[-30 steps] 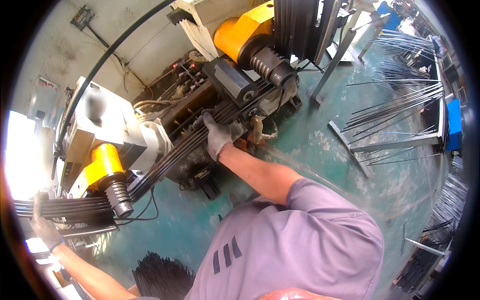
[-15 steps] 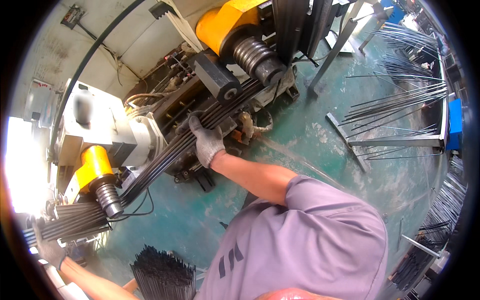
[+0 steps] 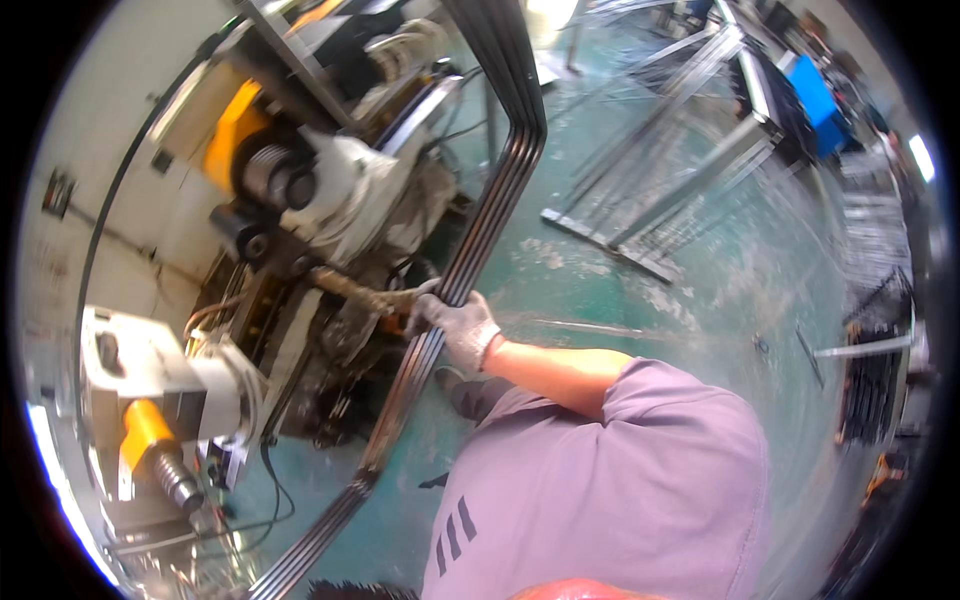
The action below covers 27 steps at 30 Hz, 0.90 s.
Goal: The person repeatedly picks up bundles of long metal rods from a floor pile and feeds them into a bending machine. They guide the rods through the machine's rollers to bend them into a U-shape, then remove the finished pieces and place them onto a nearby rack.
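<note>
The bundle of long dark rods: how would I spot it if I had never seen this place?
Find the big grey and yellow machine on the green floor. Along its side runs the bundle of dark rods, gripped by the right hand in a grey glove. Unlike the thin rods on the racks behind, it is bent at one corner.

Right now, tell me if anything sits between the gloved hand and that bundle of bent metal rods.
Nothing visible does. The right hand, in a grey glove, is wrapped directly around the bundle of rods, beside the machine. The left hand is out of view.
</note>
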Each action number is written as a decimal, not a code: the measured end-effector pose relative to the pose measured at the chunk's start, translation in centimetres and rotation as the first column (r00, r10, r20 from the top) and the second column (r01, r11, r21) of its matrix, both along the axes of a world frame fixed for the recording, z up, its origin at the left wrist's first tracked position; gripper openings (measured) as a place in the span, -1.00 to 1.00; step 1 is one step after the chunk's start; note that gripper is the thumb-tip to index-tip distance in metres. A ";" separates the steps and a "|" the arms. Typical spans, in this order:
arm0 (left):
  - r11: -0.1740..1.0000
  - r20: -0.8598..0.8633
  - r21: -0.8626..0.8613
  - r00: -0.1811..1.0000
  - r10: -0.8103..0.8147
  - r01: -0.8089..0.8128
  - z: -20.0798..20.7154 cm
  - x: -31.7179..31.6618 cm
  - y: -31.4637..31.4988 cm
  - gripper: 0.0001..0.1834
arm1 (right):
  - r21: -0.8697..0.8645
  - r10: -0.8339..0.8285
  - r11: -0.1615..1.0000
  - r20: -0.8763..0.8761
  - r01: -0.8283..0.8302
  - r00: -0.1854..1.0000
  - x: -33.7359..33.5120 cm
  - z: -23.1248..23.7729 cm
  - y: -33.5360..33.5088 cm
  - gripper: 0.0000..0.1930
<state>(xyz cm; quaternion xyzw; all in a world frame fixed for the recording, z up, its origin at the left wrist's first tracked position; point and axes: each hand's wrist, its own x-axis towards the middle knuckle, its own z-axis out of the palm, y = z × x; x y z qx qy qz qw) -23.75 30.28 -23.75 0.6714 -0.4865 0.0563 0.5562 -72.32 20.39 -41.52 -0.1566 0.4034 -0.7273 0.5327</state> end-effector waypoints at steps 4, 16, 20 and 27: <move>0.948 -0.529 -0.016 0.802 -0.278 0.318 -10.1 -8.2 3.0 -0.74 | 0.073 -0.278 0.954 -0.157 0.292 0.948 -13.9 -3.2 9.3 -0.86; 0.659 -0.994 0.076 0.006 0.108 0.748 -34.9 -40.0 9.5 -0.74 | -0.064 -0.633 0.670 -0.571 0.740 0.524 -55.3 6.2 26.1 -0.77; 0.333 -0.971 0.239 0.225 0.081 0.912 -38.0 -54.9 11.5 -0.68 | -0.010 -0.557 0.636 -0.698 0.772 0.450 -70.1 7.6 29.2 -0.76; -0.397 -0.849 0.515 0.388 -0.359 0.760 -27.9 -83.7 14.0 -0.57 | 0.229 -0.039 0.446 -0.961 0.865 0.274 -96.2 2.8 27.6 -0.57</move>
